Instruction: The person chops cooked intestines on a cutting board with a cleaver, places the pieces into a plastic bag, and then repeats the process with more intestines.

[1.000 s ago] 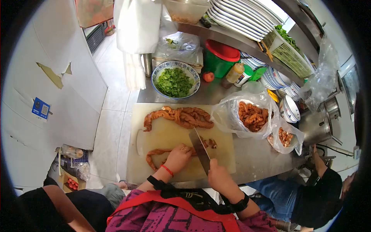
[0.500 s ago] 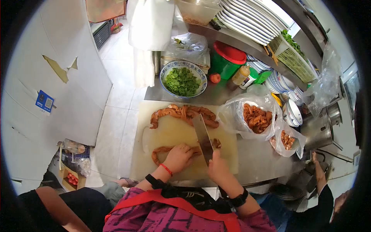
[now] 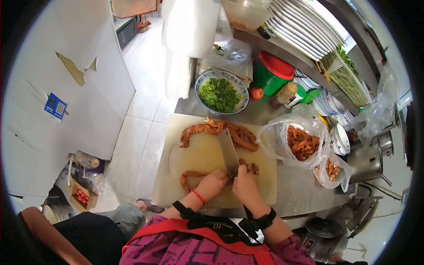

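My left hand (image 3: pixel 213 184) is closed on a long strip of brown braised intestine (image 3: pixel 185 179), pressing it onto the pale cutting board (image 3: pixel 198 154). In my right hand (image 3: pixel 245 185) is the handle of a broad cleaver (image 3: pixel 228 150). Its blade stands close beside the left fingertips; whether the edge touches the meat is hidden. Cut pieces (image 3: pixel 252 168) lie just right of the blade. Another long, coiled length of braised intestine (image 3: pixel 198 129) rests along the far side of the board, behind the cleaver's tip.
Beyond the board stands a bowl of chopped greens (image 3: pixel 218 95). To the right are a plastic-lined bowl of brown meat (image 3: pixel 302 143) and a smaller bag (image 3: pixel 331 170). A green bucket (image 3: pixel 265 79), bottles and stacked bowls line the back. A person (image 3: pixel 84 238) is at lower left.
The view has shifted, moving the scene slightly right. My right hand and the cleaver have come closer to my left hand. The person at the right has mostly gone from view.
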Available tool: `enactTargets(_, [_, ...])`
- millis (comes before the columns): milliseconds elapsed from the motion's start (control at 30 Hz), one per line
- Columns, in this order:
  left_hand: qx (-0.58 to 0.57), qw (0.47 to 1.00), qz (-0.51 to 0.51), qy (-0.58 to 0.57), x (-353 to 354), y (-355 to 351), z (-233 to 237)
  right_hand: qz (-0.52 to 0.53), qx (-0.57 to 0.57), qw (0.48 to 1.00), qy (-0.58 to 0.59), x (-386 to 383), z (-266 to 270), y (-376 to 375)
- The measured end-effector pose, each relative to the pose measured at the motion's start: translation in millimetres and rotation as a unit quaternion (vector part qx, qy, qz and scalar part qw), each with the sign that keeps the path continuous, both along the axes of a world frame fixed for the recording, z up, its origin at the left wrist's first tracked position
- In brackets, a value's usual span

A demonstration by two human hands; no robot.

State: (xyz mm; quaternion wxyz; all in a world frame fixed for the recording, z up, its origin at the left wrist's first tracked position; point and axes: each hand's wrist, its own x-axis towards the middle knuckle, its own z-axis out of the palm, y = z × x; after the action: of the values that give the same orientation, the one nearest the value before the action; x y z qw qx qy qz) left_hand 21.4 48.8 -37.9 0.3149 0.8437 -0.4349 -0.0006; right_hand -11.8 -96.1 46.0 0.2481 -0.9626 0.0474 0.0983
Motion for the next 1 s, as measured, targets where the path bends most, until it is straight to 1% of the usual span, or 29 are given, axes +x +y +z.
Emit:
enactTargets(67, [-0.085,0.994,0.047,-0.040,-1.0,1.7,7.5,0.011,0.004,0.999,-0.032,0.1,3.2,-5.0])
enactTargets(100, [-0.088,0.994,0.050,-0.044,0.9,5.7,9.7,-0.012,0.010,0.999,-0.051,-7.2,4.8,-6.5])
enactTargets(133, [-0.058,0.997,0.046,-0.019,2.2,14.0,19.6,-0.035,0.018,0.997,-0.067,-11.9,11.1,-5.3])
enactTargets(167, [-0.025,0.999,0.040,0.011,1.4,20.3,24.3,-0.034,0.019,0.997,-0.063,-16.4,17.8,-5.3])
enactTargets(233, [0.001,0.999,0.029,0.024,1.1,25.2,23.0,-0.040,-0.010,0.999,-0.009,-28.8,35.2,-2.3])
enactTargets(267, [0.022,0.999,0.022,0.029,2.8,25.1,23.0,-0.043,-0.011,0.999,-0.009,-32.7,41.2,-1.2])
enactTargets(333, [0.015,0.999,0.023,0.029,1.6,22.5,21.8,0.014,-0.031,0.997,0.075,-38.1,48.3,-0.7])
enactTargets(367, [0.011,0.999,0.025,0.030,0.1,21.7,20.5,0.013,-0.033,0.996,0.077,-38.6,45.9,-0.5])
enactTargets(433, [0.017,0.999,0.024,0.035,-0.9,20.4,14.2,0.048,-0.040,0.993,0.097,-37.5,36.0,1.5])
enactTargets(500, [0.024,0.999,0.026,0.039,0.6,20.7,8.9,0.042,-0.036,0.994,0.094,-29.2,27.5,4.3])
enactTargets(567, [-0.023,0.998,0.023,-0.057,-2.1,21.2,10.8,0.031,-0.028,0.995,0.095,-17.2,18.2,13.0])
enactTargets(600, [-0.022,0.998,0.022,-0.052,-3.7,20.0,12.6,0.028,-0.025,0.997,0.062,-3.3,15.6,20.6])
enactTargets(633, [-0.020,0.999,0.036,-0.010,-4.0,18.2,15.5,0.027,-0.023,0.999,0.026,6.4,12.8,23.7])
enactTargets(667, [-0.016,0.998,0.046,0.030,-6.2,18.7,17.7,0.025,-0.021,0.999,0.026,7.8,7.0,21.8])
enactTargets(733, [-0.024,0.998,0.045,0.022,-6.5,21.3,16.6,0.008,0.014,1.000,-0.016,12.9,0.7,15.4])
enactTargets(767, [-0.035,0.998,0.051,0.018,-4.5,22.2,16.9,0.013,0.012,1.000,-0.022,10.2,3.2,12.4])
enactTargets(800, [-0.037,0.998,0.057,0.014,-3.2,25.8,16.4,0.002,0.008,0.999,-0.053,2.4,6.5,9.8])
enactTargets(833, [-0.040,0.998,0.050,0.011,-3.1,32.7,25.6,-0.010,0.005,0.997,-0.080,-4.3,10.8,8.5])
enactTargets(867, [-0.039,0.998,0.039,0.013,-5.9,38.6,29.7,-0.011,0.007,0.997,-0.076,-10.9,23.5,10.7])
enactTargets(900, [-0.035,0.999,0.035,0.017,-8.4,42.3,28.6,0.005,-0.010,0.999,-0.031,-19.6,40.3,14.1])
enactTargets(933, [-0.008,0.999,0.033,0.015,-7.9,43.9,27.7,0.023,-0.029,0.999,0.011,-23.7,51.1,16.3])
enactTargets(967, [0.015,0.999,0.034,0.011,-5.9,43.7,26.7,0.024,-0.031,0.999,0.009,-25.5,53.5,17.3])
enactTargets(1000, [0.012,0.999,0.036,0.010,-5.4,42.4,22.9,0.039,-0.048,0.997,0.052,-28.8,54.6,18.5])
